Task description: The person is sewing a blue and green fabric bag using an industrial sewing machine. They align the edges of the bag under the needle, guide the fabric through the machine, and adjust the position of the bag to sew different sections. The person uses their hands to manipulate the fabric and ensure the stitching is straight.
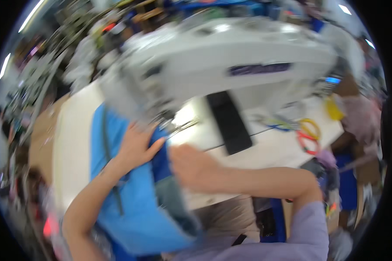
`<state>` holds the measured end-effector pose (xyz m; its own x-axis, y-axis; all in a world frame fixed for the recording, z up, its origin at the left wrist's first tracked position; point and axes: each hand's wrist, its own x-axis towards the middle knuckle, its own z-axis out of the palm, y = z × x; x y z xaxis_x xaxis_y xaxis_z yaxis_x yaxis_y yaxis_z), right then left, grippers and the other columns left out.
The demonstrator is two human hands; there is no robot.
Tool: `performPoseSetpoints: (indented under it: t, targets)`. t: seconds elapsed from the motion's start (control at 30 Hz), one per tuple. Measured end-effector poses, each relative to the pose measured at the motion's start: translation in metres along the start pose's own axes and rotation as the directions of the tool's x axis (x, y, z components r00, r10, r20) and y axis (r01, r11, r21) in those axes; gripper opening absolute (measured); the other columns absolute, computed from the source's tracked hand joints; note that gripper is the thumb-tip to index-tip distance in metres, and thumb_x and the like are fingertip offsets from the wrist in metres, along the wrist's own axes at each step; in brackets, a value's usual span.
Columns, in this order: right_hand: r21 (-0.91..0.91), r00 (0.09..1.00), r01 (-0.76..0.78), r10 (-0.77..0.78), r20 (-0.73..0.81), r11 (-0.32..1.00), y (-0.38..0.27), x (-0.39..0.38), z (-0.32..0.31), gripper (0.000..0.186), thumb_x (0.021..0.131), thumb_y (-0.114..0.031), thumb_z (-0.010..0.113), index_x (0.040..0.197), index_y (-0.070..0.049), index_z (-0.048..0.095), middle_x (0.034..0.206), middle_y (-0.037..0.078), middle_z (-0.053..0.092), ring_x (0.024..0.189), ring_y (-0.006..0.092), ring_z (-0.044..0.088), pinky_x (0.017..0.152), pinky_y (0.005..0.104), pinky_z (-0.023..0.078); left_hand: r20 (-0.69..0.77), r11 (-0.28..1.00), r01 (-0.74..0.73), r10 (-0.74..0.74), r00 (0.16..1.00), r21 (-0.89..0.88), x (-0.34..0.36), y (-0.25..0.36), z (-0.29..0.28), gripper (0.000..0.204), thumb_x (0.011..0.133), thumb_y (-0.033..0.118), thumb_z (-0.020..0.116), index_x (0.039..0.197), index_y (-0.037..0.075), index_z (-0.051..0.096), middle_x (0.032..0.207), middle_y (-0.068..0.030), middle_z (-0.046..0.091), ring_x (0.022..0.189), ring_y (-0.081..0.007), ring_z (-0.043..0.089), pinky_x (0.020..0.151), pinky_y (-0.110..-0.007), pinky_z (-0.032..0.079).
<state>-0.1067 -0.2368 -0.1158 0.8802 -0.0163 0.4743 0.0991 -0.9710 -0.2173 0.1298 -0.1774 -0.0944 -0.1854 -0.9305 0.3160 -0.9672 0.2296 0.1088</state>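
Note:
A light-blue fabric piece [133,217] with a dark strip and grey-green and darker blue parts lies under the head of a white sewing machine [196,61] and hangs over the table's near edge. My left hand [137,143] rests flat on it beside the needle area, fingers stretched and thumb apart. Blurred by motion, my right hand [194,167] is curled like a fist at the fabric's right edge. Whatever its fingers hold is hidden. Just beyond it, by the needle area, a thin metal tool [185,127] lies on the table; its kind is unclear.
A black phone [228,124] lies on the white tabletop [270,150] under the machine's arm. Farther right are scissors with red and yellow handles [308,135] and a yellow object [333,108]. A brown board [43,139] adjoins the table at the left. Blurred clutter fills the background.

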Motion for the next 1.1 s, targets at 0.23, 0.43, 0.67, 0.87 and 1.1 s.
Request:
performPoseSetpoints:
  t: [0.23, 0.43, 0.67, 0.87, 1.1]
  targets:
    - [-0.116, 0.970, 0.008, -0.036, -0.242, 0.993, 0.003, -0.003, 0.026, 0.030, 0.081, -0.020, 0.062, 0.098, 0.004, 0.066, 0.104, 0.017, 0.063, 0.105, 0.0304, 0.057, 0.095, 0.0402, 0.044, -0.028, 0.990, 0.117, -0.119, 0.992, -0.080, -0.006, -0.017, 0.014, 0.038, 0.092, 0.033, 0.072, 0.096, -0.005, 0.067, 0.094, -0.0270, 0.065, 0.092, -0.0451, 0.058, 0.084, -0.052, 0.043]
    - [0.055, 0.975, 0.063, -0.050, -0.218, 0.996, -0.003, -0.015, 0.014, 0.031, 0.080, -0.016, 0.063, 0.102, 0.005, 0.066, 0.108, 0.015, 0.065, 0.105, 0.0274, 0.059, 0.092, 0.0379, 0.047, -0.034, 0.984, 0.139, -0.144, 0.989, -0.112, 0.006, -0.002, 0.009, 0.032, 0.088, 0.029, 0.074, 0.096, -0.002, 0.070, 0.094, -0.0238, 0.068, 0.093, -0.0432, 0.061, 0.085, -0.050, 0.045]
    - [0.042, 0.931, 0.176, -0.152, -0.333, 0.984, -0.010, -0.013, 0.019, 0.035, 0.077, -0.019, 0.062, 0.104, 0.003, 0.065, 0.104, 0.014, 0.066, 0.098, 0.0282, 0.064, 0.084, 0.0380, 0.052, 0.129, 0.981, 0.195, -0.192, 0.973, -0.013, 0.021, 0.067, -0.037, 0.046, 0.075, 0.038, 0.082, 0.106, 0.004, 0.074, 0.097, -0.0183, 0.073, 0.084, -0.0372, 0.071, 0.071, -0.046, 0.056]
    - [0.022, 0.947, 0.215, -0.203, -0.249, 0.976, -0.010, -0.008, -0.004, 0.037, 0.082, -0.017, 0.061, 0.113, 0.004, 0.067, 0.118, 0.013, 0.067, 0.104, 0.0247, 0.062, 0.089, 0.0366, 0.050, 0.416, 0.805, 0.515, -0.378, 0.827, -0.293, 0.007, 0.043, -0.058, 0.042, 0.088, 0.011, 0.067, 0.128, 0.000, 0.067, 0.107, -0.0141, 0.074, 0.088, -0.0242, 0.070, 0.077, -0.036, 0.054]
    - [0.078, 0.975, 0.004, 0.013, -0.223, 0.997, -0.009, -0.013, -0.003, 0.035, 0.077, -0.012, 0.066, 0.109, 0.003, 0.068, 0.107, 0.010, 0.065, 0.098, 0.0224, 0.060, 0.079, 0.0326, 0.051, 0.632, 0.248, 0.747, -0.409, 0.658, -0.617, 0.004, 0.025, -0.058, 0.039, 0.091, 0.008, 0.066, 0.128, -0.005, 0.067, 0.108, -0.0044, 0.072, 0.094, -0.0094, 0.065, 0.082, -0.025, 0.052]
